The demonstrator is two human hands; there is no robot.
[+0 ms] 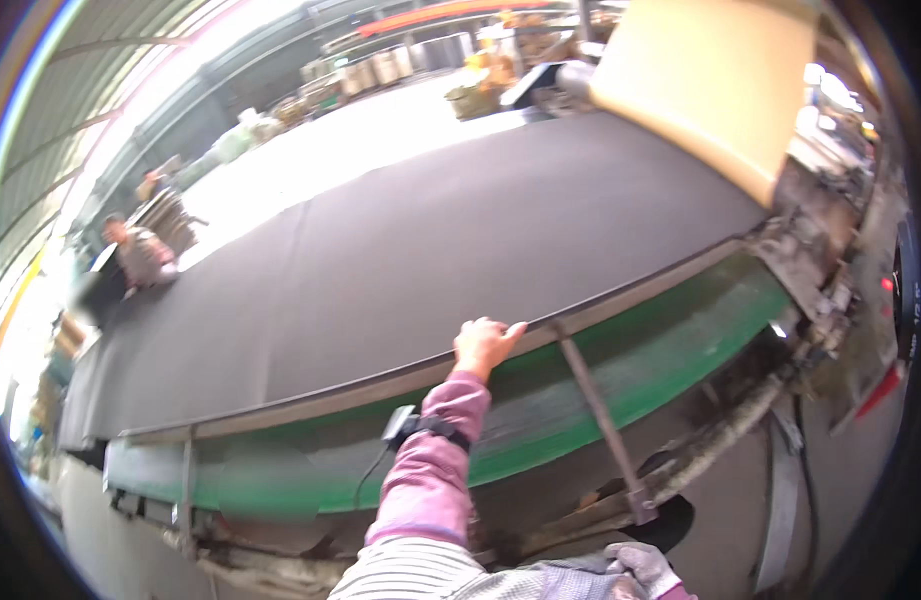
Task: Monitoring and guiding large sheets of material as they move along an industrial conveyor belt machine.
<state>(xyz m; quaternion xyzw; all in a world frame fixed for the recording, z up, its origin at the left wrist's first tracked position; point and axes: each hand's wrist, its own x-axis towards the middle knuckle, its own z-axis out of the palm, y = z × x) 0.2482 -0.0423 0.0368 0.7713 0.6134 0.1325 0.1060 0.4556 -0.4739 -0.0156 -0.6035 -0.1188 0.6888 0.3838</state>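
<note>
Head view shows a broad sheet of dark, matte felt-like material (430, 250) spread flat over a long green-sided table (620, 370) that curves across the middle of the frame. One bare hand (485, 345) reaches up from the lower centre on a pink sleeve with a black wrist strap — which hand it is I cannot tell — its fingers curled over the sheet's near edge, gripping it. A gloved hand (640, 570) sits at the bottom edge, right of centre, its grip unclear. A thin metal brace (600, 420) slants below the edge. Upper right, a tan roll (710, 80) hangs; at the far left, another person (140, 255) leans on the sheet.
</note>
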